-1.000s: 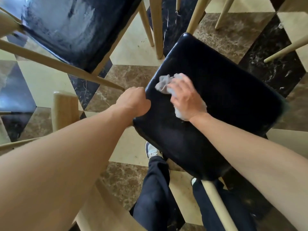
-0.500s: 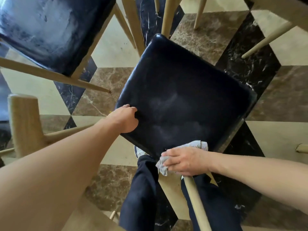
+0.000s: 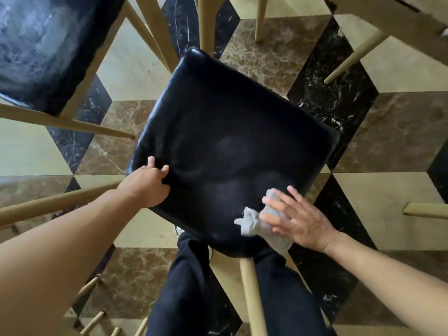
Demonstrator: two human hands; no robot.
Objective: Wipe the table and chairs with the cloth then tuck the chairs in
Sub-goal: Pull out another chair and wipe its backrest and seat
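Note:
A chair with a black padded seat [image 3: 225, 132] and pale wooden legs stands just in front of me, seen from above. My left hand [image 3: 145, 183] grips the seat's left edge, fingers curled over it. A small grey cloth [image 3: 257, 225] lies crumpled on the seat's near right corner. My right hand [image 3: 295, 219] presses on the cloth with fingers spread and nearly straight; motion blurs them.
A second black-seated chair [image 3: 46, 49] stands at the upper left, its wooden legs reaching toward the first chair. More wooden legs [image 3: 351, 61] and a table edge [image 3: 397, 13] show at the upper right. My dark trouser legs [image 3: 191, 287] stand below the seat on the patterned marble floor.
My right hand with the cloth swept from the seat's far left down to its near edge, then slid right onto the near right corner. My left hand kept holding the left edge.

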